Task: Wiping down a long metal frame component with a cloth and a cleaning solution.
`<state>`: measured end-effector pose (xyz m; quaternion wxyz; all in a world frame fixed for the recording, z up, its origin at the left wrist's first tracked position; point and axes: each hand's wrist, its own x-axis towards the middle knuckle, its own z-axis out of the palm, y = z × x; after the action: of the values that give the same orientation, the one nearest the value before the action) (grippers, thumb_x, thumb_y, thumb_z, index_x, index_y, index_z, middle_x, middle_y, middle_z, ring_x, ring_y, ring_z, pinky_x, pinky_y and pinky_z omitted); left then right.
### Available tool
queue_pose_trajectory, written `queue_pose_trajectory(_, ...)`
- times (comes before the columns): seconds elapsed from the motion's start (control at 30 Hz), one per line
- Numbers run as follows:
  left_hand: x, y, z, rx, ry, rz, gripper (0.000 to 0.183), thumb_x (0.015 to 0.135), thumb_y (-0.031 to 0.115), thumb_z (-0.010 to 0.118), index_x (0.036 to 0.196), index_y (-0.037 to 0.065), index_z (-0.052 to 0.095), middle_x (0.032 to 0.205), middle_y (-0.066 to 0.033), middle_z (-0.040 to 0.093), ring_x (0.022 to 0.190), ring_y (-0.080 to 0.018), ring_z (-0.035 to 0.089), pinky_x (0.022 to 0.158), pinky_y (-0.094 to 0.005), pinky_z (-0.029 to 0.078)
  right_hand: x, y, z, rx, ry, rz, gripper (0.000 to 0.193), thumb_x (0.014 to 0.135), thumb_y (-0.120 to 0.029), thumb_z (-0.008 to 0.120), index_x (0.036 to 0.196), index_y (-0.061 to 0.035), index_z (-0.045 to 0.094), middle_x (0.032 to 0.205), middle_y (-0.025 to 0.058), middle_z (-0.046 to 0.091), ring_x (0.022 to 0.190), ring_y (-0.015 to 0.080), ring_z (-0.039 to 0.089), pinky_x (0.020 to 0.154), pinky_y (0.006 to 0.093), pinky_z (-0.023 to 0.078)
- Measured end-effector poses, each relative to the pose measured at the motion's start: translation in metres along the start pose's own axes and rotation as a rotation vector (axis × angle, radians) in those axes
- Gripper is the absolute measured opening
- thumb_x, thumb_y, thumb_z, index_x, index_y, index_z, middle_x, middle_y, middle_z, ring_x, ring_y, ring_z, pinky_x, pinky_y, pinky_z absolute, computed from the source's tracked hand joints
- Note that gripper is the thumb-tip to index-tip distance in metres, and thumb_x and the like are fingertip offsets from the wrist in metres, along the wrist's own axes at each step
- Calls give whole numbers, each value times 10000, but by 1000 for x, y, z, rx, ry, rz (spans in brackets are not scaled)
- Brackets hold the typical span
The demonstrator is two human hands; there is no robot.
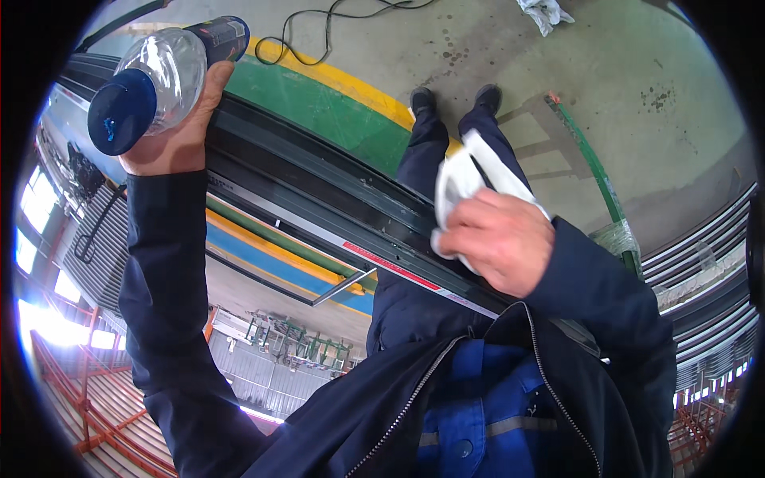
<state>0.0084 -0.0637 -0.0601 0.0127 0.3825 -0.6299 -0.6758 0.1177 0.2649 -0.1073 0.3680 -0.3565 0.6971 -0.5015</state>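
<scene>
My left hand (179, 131) is raised at the upper left and grips a clear plastic bottle (163, 76) with a dark blue cap, its cap end pointing toward the camera. My right hand (498, 239) holds a bunched white cloth (466, 179) against the edge of a long dark metal frame (319, 187) that runs diagonally from upper left to lower right. A glass pane (239, 311) set in the frame reflects the building's roof and red steelwork. Both arms wear dark navy sleeves.
Below me are a grey concrete floor (510, 56), my two black shoes, a green strip with a yellow line (343, 95), a black cable at the top, a crumpled white rag (546, 12), and stacked grey profiles (709, 255) at the right.
</scene>
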Motion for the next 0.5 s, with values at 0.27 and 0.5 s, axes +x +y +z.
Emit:
queue_pose_trajectory(0.27, 25, -14, -44, 657, -301, 402, 622, 870, 105, 755, 1384, -8, 425, 1434, -184, 495, 1309, -311, 504, 1104, -478, 423, -8, -18, -1, -261, 159, 87, 470, 683, -39, 708, 1143, -136, 721, 928, 38, 576, 796, 222, 565, 678, 329, 486)
queue_pose_trajectory(0.5, 16, -11, -33, 186, -221, 135, 552, 977, 316, 616, 1420, 43, 431, 1444, -186, 482, 1348, -396, 452, 1117, -674, 315, 1, -11, 2, -373, 112, -22, 423, 713, -114, 644, 1131, -115, 711, 894, 16, 569, 791, 197, 560, 641, 314, 490)
